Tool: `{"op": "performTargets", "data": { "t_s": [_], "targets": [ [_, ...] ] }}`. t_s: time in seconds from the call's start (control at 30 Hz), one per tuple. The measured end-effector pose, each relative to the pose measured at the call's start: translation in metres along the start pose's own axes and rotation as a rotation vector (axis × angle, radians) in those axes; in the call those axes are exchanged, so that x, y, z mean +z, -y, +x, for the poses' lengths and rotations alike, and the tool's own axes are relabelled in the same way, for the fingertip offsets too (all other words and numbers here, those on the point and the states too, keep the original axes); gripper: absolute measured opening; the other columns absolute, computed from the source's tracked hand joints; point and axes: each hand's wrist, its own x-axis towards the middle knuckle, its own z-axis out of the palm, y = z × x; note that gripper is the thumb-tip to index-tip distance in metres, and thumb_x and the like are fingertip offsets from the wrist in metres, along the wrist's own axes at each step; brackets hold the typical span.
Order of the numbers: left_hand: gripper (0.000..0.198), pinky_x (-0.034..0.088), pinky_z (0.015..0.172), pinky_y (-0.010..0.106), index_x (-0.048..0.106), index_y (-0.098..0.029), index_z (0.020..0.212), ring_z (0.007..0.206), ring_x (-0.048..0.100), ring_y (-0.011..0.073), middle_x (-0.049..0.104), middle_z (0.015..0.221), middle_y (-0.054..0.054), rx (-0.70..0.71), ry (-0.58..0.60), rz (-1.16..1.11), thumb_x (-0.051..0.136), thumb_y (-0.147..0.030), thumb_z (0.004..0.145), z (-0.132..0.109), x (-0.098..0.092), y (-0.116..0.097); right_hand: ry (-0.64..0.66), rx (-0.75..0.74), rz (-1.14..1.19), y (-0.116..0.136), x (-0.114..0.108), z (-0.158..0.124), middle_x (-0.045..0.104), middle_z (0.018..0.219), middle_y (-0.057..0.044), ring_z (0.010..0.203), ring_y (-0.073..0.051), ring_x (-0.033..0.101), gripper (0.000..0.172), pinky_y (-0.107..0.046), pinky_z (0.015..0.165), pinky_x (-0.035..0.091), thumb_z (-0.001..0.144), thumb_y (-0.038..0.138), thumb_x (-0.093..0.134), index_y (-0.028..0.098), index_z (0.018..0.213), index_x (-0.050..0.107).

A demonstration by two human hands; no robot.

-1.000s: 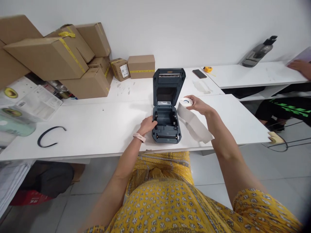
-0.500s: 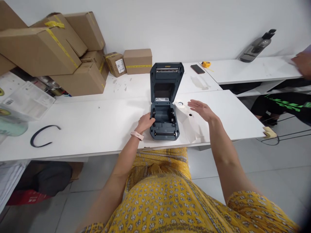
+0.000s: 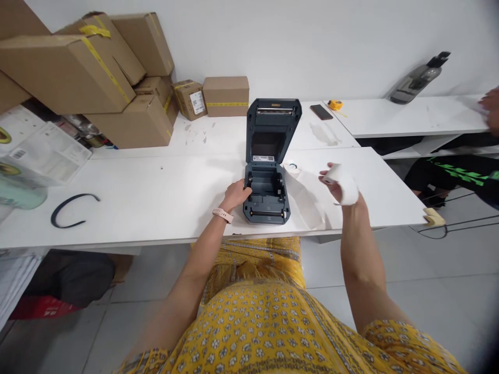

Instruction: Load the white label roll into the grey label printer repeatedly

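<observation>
A dark blue label printer [image 3: 268,200] stands on the white table with its lid [image 3: 273,130] raised and its roll bay bare. My left hand [image 3: 236,195], a pink band at the wrist, is closed on the printer's left side wall, thumb over the rim. To the right of the printer, above the table, my right hand [image 3: 331,187] holds a white label roll [image 3: 345,184]; part of the fingers is behind it. Between the two lies a loose strip of backing paper [image 3: 310,202], and a second white roll [image 3: 292,169] sits beside the printer's hinge.
Cardboard boxes [image 3: 58,72] are piled at the back left, near a black headband [image 3: 58,210]. A phone [image 3: 322,111], a yellow tape measure [image 3: 335,105] and a bottle [image 3: 419,80] stand or lie at the back right. Another person's hand [image 3: 491,106] shows at the right edge.
My right hand was open above the paper; now it holds the white label roll, lifted and farther right. My left hand stays on the printer. The view has shifted slightly.
</observation>
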Motion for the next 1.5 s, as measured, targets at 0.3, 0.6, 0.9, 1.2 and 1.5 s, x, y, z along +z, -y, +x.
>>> {"op": "performTargets", "data": {
  "t_s": [0.3,0.6,0.9,1.2,1.5],
  "targets": [
    [0.027,0.044,0.071,0.032,0.068,-0.019,0.106,0.083,0.067,0.0259,0.073,0.089,0.009,-0.006,-0.034,-0.079,0.049,-0.026,0.087,0.000,0.003,0.003,0.834,-0.254,-0.763,0.075,0.130,-0.001,0.076,0.108,-0.009,0.094,-0.024,0.069,0.044,-0.036,0.083,0.052,0.084,0.050,0.072,0.022,0.118,0.074],
    [0.038,0.046,0.071,0.032,0.068,-0.024,0.121,0.083,0.068,0.0260,0.075,0.089,0.006,-0.086,-0.073,-0.175,0.051,-0.034,0.087,-0.006,0.011,0.003,0.870,-0.173,-1.076,0.026,0.166,0.016,0.081,0.095,-0.007,0.085,-0.022,0.073,0.027,-0.030,0.074,0.046,0.087,0.037,0.069,0.018,0.105,0.077],
    [0.056,0.051,0.097,0.041,0.054,-0.024,0.144,0.116,0.065,0.0317,0.070,0.128,0.011,-0.060,-0.153,-0.129,0.052,-0.042,0.091,-0.011,0.015,0.002,0.855,-0.329,-1.219,0.012,0.168,0.010,0.078,0.120,-0.009,0.117,-0.030,0.067,0.032,-0.053,0.118,0.028,0.098,0.032,0.053,0.023,0.119,0.075],
    [0.059,0.042,0.117,0.049,0.050,-0.015,0.146,0.137,0.050,0.0291,0.058,0.144,0.016,0.282,-0.430,-0.193,0.049,-0.017,0.087,-0.024,0.027,0.005,0.801,-0.345,-1.305,0.011,0.170,0.004,0.076,0.119,-0.014,0.113,-0.031,0.065,0.036,-0.058,0.115,0.026,0.098,0.036,0.051,0.020,0.119,0.075],
    [0.073,0.041,0.121,0.053,0.057,-0.021,0.141,0.141,0.052,0.0260,0.065,0.141,0.009,0.800,-0.291,-0.132,0.048,-0.003,0.071,-0.093,0.038,0.005,0.812,-0.349,-1.302,0.014,0.171,0.005,0.077,0.122,-0.012,0.116,-0.030,0.065,0.035,-0.056,0.116,0.025,0.098,0.032,0.049,0.023,0.119,0.075]
  ]
}}
